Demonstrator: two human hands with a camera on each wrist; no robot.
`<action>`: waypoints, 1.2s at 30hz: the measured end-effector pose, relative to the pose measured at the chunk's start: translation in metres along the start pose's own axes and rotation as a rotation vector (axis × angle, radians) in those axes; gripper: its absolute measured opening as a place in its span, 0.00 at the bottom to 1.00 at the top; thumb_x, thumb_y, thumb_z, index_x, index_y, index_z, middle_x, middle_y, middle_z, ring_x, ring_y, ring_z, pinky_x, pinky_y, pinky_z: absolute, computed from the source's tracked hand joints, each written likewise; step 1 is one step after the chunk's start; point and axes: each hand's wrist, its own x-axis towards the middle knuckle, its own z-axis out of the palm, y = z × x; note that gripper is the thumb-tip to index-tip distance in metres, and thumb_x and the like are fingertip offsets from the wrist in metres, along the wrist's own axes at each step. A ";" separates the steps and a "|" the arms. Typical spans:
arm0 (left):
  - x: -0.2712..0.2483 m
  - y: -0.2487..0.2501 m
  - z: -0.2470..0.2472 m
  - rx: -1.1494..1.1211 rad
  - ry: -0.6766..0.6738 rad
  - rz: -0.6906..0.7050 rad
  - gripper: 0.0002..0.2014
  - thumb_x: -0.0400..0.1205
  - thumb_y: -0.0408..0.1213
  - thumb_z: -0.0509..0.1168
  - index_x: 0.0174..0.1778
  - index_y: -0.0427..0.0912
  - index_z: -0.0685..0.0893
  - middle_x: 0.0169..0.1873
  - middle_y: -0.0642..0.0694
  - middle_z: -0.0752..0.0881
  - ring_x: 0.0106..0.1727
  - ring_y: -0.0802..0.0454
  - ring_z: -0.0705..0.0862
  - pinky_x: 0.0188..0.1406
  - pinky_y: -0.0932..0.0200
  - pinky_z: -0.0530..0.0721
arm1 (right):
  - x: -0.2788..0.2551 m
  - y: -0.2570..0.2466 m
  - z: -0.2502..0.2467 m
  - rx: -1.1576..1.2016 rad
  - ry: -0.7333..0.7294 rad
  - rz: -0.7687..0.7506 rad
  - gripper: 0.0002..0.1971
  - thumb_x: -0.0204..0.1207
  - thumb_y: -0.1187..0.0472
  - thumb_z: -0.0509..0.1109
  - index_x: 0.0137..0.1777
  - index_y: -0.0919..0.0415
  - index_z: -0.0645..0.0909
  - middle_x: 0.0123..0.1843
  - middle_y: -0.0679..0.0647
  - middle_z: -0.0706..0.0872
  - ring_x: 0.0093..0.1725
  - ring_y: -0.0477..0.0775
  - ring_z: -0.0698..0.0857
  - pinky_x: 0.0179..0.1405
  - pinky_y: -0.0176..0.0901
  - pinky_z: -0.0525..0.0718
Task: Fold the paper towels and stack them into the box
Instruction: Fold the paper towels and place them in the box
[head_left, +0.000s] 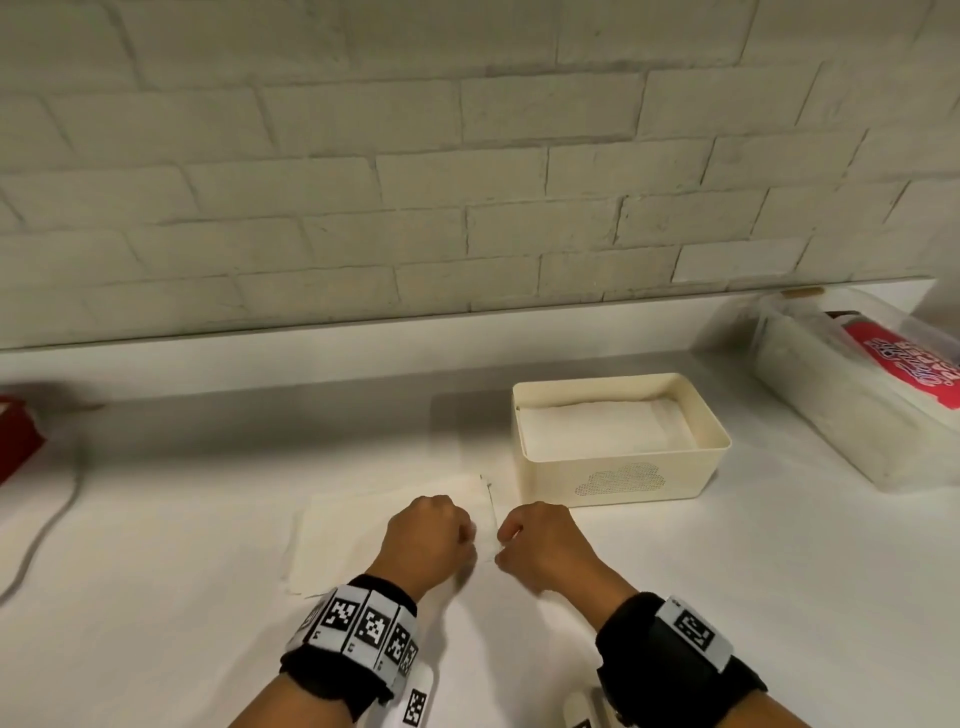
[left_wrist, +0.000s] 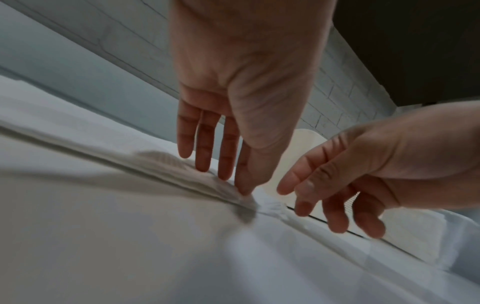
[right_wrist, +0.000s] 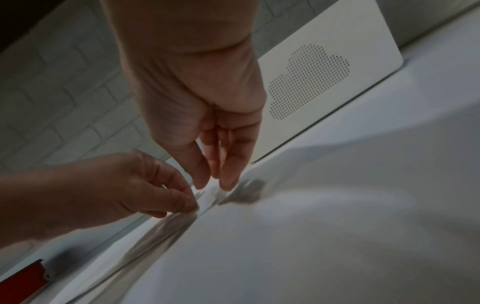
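Two hands are met at the right edge of a paper towel (head_left: 363, 535) laid flat on the white counter (head_left: 675, 597). The left hand (head_left: 427, 540) is seen with thumb and forefinger closed in a pinch on that edge, the other fingers hanging straight. The right hand (head_left: 540, 551) is seen with thumb and fingers drawn together on the same edge; whether paper is actually gripped cannot be told.

The cream box (head_left: 621, 470), holding folded towels (head_left: 592, 426), stands just beyond and to the right of the hands, apart from the sheet. Bare counter is left on the near side and to the left, up to a grey cable (head_left: 47, 525) and a red object (head_left: 15, 441) at the far left edge. A clear plastic container (head_left: 831, 410) with a red-labelled pack is set at the far right, against the brick wall (head_left: 415, 182).

Shown by the right wrist view alone: the cloud-shaped perforation on the box front (right_wrist: 309, 82), plainly. Shown by the left wrist view alone: the layered edge of the sheet (left_wrist: 182, 176) under the fingertips (left_wrist: 244, 191). The box contents are shown by the head view only.
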 end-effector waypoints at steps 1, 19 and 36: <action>0.000 0.001 0.000 0.016 -0.002 -0.003 0.12 0.82 0.45 0.60 0.52 0.48 0.87 0.54 0.49 0.83 0.56 0.50 0.81 0.48 0.57 0.80 | 0.002 -0.001 0.001 0.041 -0.007 0.016 0.13 0.73 0.60 0.72 0.58 0.57 0.83 0.56 0.51 0.85 0.38 0.41 0.87 0.41 0.31 0.81; 0.002 -0.011 -0.011 -0.373 -0.032 -0.086 0.07 0.75 0.43 0.72 0.46 0.48 0.88 0.43 0.53 0.88 0.45 0.56 0.83 0.45 0.63 0.78 | 0.017 -0.022 -0.004 0.582 -0.011 0.067 0.14 0.74 0.70 0.68 0.58 0.58 0.78 0.31 0.52 0.83 0.14 0.47 0.76 0.17 0.40 0.76; -0.011 -0.026 -0.047 -1.211 0.090 -0.098 0.09 0.79 0.36 0.68 0.33 0.42 0.86 0.26 0.54 0.86 0.33 0.57 0.81 0.45 0.63 0.80 | 0.006 -0.039 -0.012 0.880 -0.229 -0.209 0.25 0.73 0.71 0.67 0.68 0.56 0.71 0.54 0.60 0.86 0.50 0.53 0.86 0.48 0.46 0.87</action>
